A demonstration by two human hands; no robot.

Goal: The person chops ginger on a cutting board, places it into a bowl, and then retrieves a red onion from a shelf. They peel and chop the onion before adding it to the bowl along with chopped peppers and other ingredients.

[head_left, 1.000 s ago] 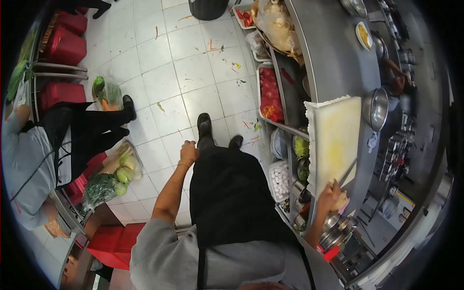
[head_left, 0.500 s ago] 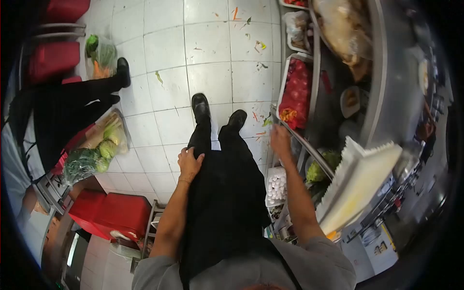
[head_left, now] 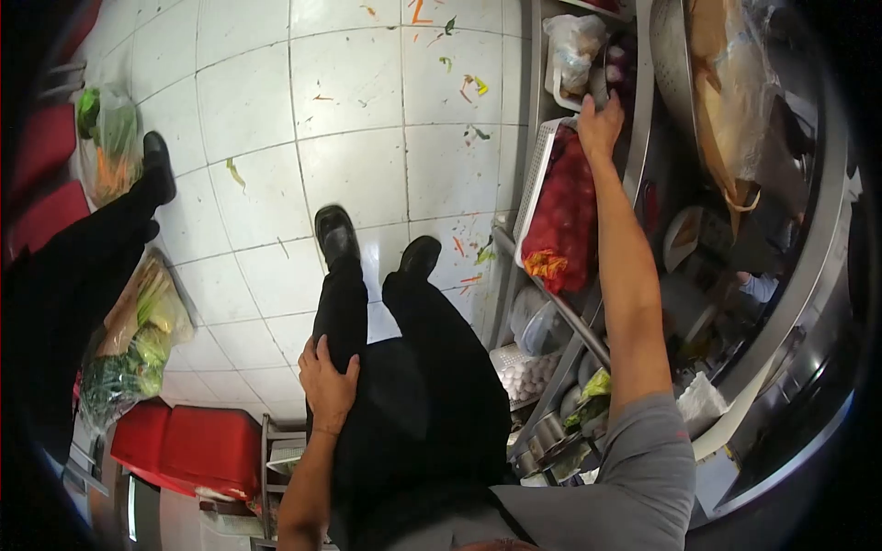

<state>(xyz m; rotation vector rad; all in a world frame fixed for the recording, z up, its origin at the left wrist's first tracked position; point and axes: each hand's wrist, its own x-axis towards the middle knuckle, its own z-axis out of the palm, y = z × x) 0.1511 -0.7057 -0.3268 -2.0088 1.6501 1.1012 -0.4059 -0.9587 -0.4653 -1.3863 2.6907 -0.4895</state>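
Note:
My right hand (head_left: 600, 127) reaches into the shelf at the upper right, at the near edge of a white basket (head_left: 558, 90) with a plastic bag (head_left: 577, 46) in it. Its fingers are apart beside dark red onions (head_left: 620, 69); whether they touch anything is hard to tell. Below the hand, a red net sack (head_left: 560, 207) full of round produce lies in a long white basket (head_left: 536, 184). My left hand (head_left: 328, 384) rests on my thigh, fingers spread, holding nothing.
Another person's black-clad leg (head_left: 92, 225) is at the left, beside bagged vegetables (head_left: 115, 151) on the floor. Red bins (head_left: 207, 450) stand at the lower left. A metal rail (head_left: 560, 303) crosses the shelf front, above a basket of eggs (head_left: 528, 375). Scraps litter the tiles.
My right hand has moved from beside the rail up and forward into the shelf. The view has shifted toward the shelf. My left hand stays on my leg.

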